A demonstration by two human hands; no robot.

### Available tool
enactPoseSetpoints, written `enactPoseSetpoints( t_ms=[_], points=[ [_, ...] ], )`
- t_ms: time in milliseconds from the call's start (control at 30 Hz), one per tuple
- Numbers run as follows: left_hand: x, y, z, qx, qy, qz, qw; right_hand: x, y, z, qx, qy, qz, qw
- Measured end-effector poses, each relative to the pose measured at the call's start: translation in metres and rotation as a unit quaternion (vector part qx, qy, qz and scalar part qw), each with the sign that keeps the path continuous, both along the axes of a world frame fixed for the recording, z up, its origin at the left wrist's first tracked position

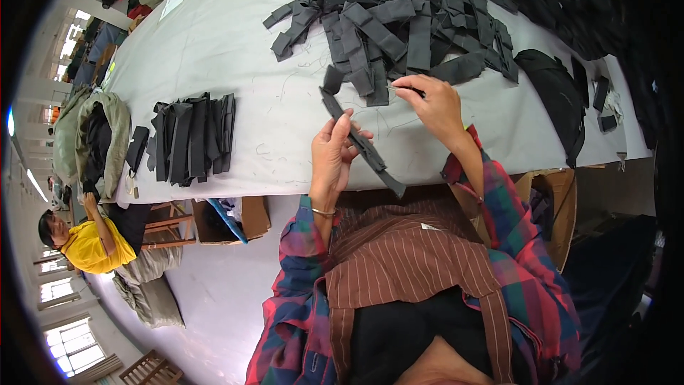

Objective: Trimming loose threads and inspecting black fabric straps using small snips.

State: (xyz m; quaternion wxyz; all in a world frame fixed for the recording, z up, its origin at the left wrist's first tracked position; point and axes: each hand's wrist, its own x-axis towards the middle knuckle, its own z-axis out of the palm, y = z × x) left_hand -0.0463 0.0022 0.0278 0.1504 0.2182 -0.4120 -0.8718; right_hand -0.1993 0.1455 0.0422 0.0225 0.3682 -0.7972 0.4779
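My left hand (333,148) is closed around a dark grey fabric strip (367,151), folded in layers, its upper end bent over and its lower end reaching the table's near edge. To the right, my right hand (436,105) pinches a small metal-tipped tool (393,88); most of it is hidden in the fingers, so its kind is unclear. The tip points left toward the strip, apart from it. Just beyond both hands lies a big loose heap of similar dark fabric strips (385,25).
Left on the white-covered table (271,128) is a row of stacked strips (191,139). Black fabric pieces (552,96) lie on the right. Loose threads dot the cover. Open cardboard boxes (255,219) stand below the edge. A person in yellow (96,246) sits far left beside greenish cloth (107,142).
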Motion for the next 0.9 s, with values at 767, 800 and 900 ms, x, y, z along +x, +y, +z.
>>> enactPoseSetpoints(
  t_ms=[767,800,900],
  points=[
    [0.087,0.048,-0.009,-0.322,-0.119,0.058,0.938,0.109,-0.004,-0.004,-0.091,-0.392,0.196,0.894],
    [0.087,0.048,-0.001,-0.327,-0.136,0.045,0.934,0.11,-0.005,-0.004,-0.099,-0.401,0.193,0.89],
    [0.091,0.049,0.002,-0.165,-0.08,0.004,0.983,0.113,-0.008,-0.009,-0.106,-0.413,0.188,0.885]
  ],
)
